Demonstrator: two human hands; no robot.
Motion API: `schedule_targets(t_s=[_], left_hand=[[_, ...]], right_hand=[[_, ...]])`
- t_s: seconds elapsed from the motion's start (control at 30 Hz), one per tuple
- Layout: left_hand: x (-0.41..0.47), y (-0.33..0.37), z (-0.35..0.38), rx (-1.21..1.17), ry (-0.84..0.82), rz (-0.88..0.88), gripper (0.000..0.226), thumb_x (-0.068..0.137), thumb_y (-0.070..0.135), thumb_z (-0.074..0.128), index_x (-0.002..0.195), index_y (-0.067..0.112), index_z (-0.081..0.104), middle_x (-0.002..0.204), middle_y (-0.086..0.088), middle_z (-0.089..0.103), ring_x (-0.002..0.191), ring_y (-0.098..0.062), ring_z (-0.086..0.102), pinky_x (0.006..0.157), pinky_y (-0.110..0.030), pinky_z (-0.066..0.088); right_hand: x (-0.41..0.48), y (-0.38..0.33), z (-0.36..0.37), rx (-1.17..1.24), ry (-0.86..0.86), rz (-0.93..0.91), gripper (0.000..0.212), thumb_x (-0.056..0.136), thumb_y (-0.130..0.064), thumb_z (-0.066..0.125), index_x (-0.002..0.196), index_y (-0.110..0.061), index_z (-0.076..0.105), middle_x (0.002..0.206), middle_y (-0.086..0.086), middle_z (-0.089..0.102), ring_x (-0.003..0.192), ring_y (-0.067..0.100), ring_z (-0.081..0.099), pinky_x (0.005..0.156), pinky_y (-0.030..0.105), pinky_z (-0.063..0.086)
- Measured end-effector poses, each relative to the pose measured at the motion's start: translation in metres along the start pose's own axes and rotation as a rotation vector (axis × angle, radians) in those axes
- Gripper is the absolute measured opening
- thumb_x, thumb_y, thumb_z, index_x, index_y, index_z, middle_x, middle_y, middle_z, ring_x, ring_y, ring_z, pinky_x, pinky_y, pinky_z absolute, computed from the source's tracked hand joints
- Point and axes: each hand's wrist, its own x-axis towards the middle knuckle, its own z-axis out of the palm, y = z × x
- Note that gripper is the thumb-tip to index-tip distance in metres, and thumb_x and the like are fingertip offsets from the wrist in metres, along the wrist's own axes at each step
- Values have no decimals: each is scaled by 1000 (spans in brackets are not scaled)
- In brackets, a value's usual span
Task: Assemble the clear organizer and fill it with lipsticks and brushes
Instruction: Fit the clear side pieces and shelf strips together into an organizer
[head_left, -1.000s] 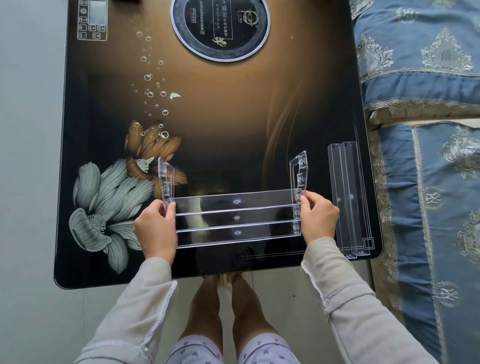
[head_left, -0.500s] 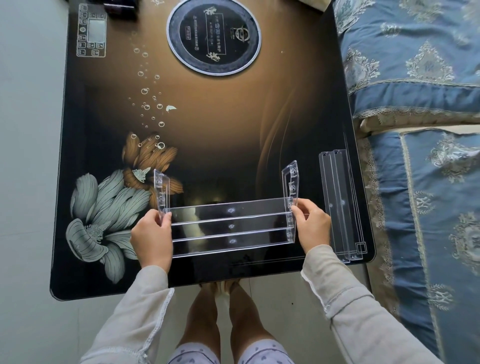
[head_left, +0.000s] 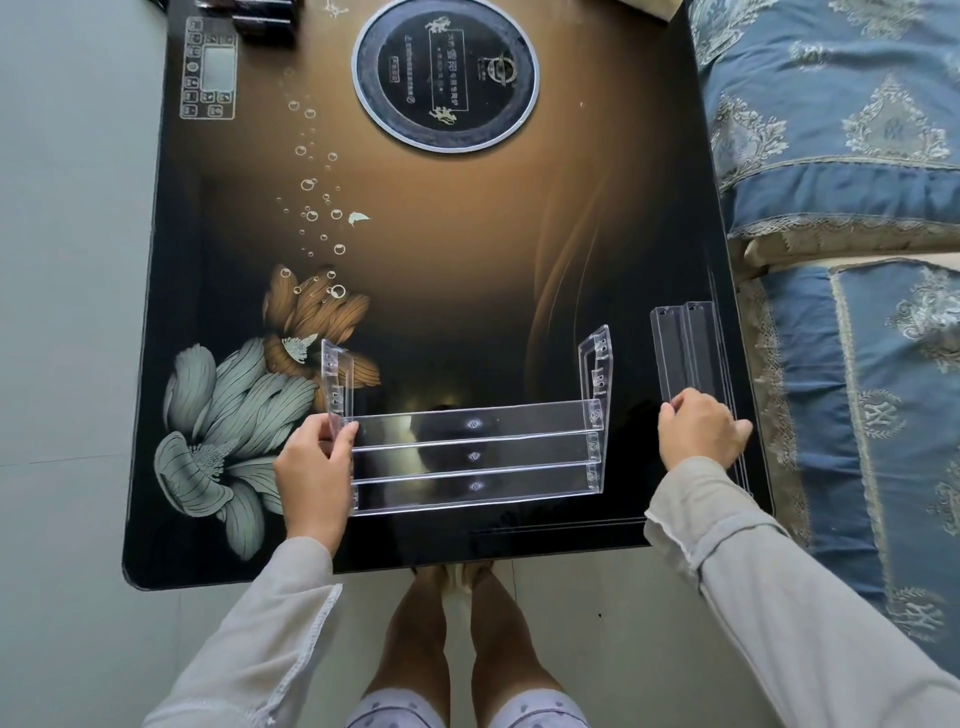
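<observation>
Right hand has left the clear organizer and moved to the loose clear slats at the table's right edge, fingers curled over their near end. Organizer sits near the front edge, part-built: two upright side panels with three transparent slats stepped between them. Left hand pinches the left side panel between thumb and fingers.
</observation>
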Motion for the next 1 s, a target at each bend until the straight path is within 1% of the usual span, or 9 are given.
schedule_targets(t_s=[0.2,0.33,0.47,0.6,0.63,0.73,0.83,0.9,1.0], left_hand=[[-1,2,-4,-43,-18,-9,18,89,16,55,97,3,66,90,-14,68,78,-17,55,72,-27,38],[-1,4,-7,-87,-42,-49,20,90,17,54,101,3,65,95,-14,68,80,-16,55,76,-25,38],[0,6,-13,-103,-63,-50,22,90,15,53,107,4,64,100,-14,69,84,-15,55,78,-24,38],[3,12,-20,-117,-77,-25,25,91,13,51,113,5,62,106,-12,68,90,-13,55,81,-23,40],[5,14,-22,-121,-74,-18,26,91,12,51,114,5,61,107,-12,68,91,-13,55,82,-23,40],[10,17,-25,-127,-66,-7,28,91,9,50,116,4,61,111,-13,67,98,-20,60,86,-25,43],[13,18,-26,-112,-76,-15,29,91,9,49,118,5,60,113,-12,67,103,-23,60,89,-26,41],[15,19,-26,-106,-78,-25,30,91,9,49,119,5,60,114,-12,67,104,-23,59,92,-24,39],[16,21,-26,-113,-94,-36,31,92,10,48,119,5,60,114,-13,67,105,-25,60,99,-35,45]], right_hand=[[-7,1,4,-38,27,-76,21,91,-16,48,94,-2,64,95,18,66,95,34,58,86,40,34],[-21,-3,-16,219,168,-68,16,87,-9,55,88,6,62,112,25,51,105,38,47,91,43,34],[-43,-13,-58,571,306,-223,9,85,3,53,80,10,56,116,35,42,95,41,49,82,32,40],[-64,-35,-93,641,237,-592,4,83,3,60,79,4,58,110,29,50,80,24,52,78,-1,40],[-69,-44,-96,634,201,-687,4,80,5,63,82,3,60,107,26,54,80,23,54,79,1,41],[-81,-74,-92,545,100,-911,32,69,8,73,99,4,62,101,20,64,85,29,62,84,22,46],[-89,-98,-77,418,17,-1021,47,65,7,75,110,4,61,101,18,69,88,33,66,85,32,46],[-89,-110,-68,353,18,-1097,49,61,8,77,108,5,63,100,18,70,88,33,68,82,34,50],[-90,-127,-57,307,20,-1169,51,54,10,79,103,5,66,96,18,72,85,34,69,78,40,53]])
